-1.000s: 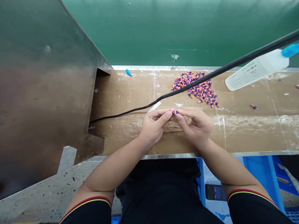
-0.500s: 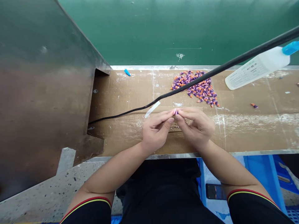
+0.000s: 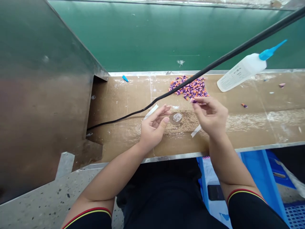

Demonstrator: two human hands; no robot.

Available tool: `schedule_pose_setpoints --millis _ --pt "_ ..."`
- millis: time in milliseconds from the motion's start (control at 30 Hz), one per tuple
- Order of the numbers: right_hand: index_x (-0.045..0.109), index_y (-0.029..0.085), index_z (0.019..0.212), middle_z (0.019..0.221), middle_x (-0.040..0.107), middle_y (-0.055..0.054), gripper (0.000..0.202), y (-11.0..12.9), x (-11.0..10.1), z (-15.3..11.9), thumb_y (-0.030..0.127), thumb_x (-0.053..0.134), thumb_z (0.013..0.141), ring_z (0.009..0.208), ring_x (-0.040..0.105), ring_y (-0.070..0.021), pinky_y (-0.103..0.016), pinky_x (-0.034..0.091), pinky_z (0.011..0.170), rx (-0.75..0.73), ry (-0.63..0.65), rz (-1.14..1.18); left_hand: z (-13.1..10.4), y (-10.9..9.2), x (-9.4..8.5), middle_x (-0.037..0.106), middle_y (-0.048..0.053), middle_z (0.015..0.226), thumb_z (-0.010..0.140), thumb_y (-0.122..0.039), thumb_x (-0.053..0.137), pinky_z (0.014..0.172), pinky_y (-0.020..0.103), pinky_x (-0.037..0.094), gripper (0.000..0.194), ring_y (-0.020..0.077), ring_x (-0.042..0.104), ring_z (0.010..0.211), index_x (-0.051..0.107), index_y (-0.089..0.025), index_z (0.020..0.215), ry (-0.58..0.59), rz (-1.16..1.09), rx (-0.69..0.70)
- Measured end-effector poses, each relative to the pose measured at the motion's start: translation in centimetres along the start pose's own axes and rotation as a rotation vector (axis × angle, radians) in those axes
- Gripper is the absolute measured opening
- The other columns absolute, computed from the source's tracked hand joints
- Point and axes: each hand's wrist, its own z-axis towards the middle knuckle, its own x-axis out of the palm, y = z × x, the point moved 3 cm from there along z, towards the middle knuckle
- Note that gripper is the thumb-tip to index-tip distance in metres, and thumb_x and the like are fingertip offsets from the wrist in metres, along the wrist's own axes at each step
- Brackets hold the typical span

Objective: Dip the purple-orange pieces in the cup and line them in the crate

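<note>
In the head view, my right hand (image 3: 213,115) pinches a small purple-and-pink piece (image 3: 193,100) between thumb and fingertips. That piece is just in front of a pile of small purple, pink and orange pieces (image 3: 196,87) on the cardboard. My left hand (image 3: 153,127) is empty, its fingers apart and curved, left of a small clear round object (image 3: 177,117). This clear object rests on a wet-looking strip of the cardboard between the two hands. Exactly what the small pieces are, I cannot make out.
A black cable (image 3: 152,104) crosses above the cardboard-covered bench (image 3: 124,127). A white bottle with a blue nozzle (image 3: 240,73) leans at the back right. A blue cap (image 3: 125,78) lies back left; a metal panel (image 3: 47,95) stands at left. One loose piece (image 3: 244,105) lies right.
My hands have parted. The right hand moved right and toward the pile with a small piece; the left let go and opened. The clear round object now shows between them. The view shifted slightly.
</note>
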Motion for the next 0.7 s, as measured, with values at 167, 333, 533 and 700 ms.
schedule_pose_setpoints --millis 167,333,533,700 --pt "0.073 0.024 0.086 0.087 0.077 -0.004 0.009 -5.2 -6.9 -1.6 0.019 0.065 0.088 0.080 0.074 -0.0220 -0.035 0.065 0.073 0.046 0.202 -0.450 0.1 -0.1 -0.5 0.079 0.010 0.122 0.103 -0.039 0.074 0.084 0.030 0.069 0.030 0.0178 0.078 0.100 0.079 -0.027 0.130 -0.024 0.116 0.024" --pt "0.074 0.024 0.094 0.095 0.076 -0.009 0.020 -7.8 -9.0 -5.7 0.014 0.059 0.087 0.091 0.073 -0.0265 -0.042 0.063 0.084 -0.077 0.407 -0.585 -0.1 -0.2 -0.6 0.075 0.010 0.120 0.105 -0.043 0.071 0.084 0.030 0.068 0.027 0.0162 0.075 0.096 0.081 -0.026 0.122 -0.026 0.170 0.062" --pt "0.074 0.020 0.122 0.112 0.076 -0.011 0.036 -8.2 -8.9 -7.7 0.023 0.064 0.088 0.097 0.075 -0.0252 -0.043 0.065 0.087 0.108 0.058 -0.413 0.3 0.3 -0.8 0.075 0.011 0.121 0.101 -0.048 0.074 0.078 0.026 0.066 0.032 0.0159 0.074 0.092 0.083 -0.022 0.117 -0.052 0.222 0.038" --pt "0.078 0.021 0.094 0.115 0.078 -0.014 0.020 -8.2 -8.5 -7.3 0.040 0.071 0.093 0.113 0.073 -0.0283 -0.052 0.059 0.106 0.135 0.145 -0.352 0.7 -0.7 -1.8 0.076 0.008 0.116 0.102 -0.040 0.072 0.074 0.030 0.066 0.024 0.0156 0.075 0.083 0.084 -0.024 0.114 -0.034 0.288 0.141"
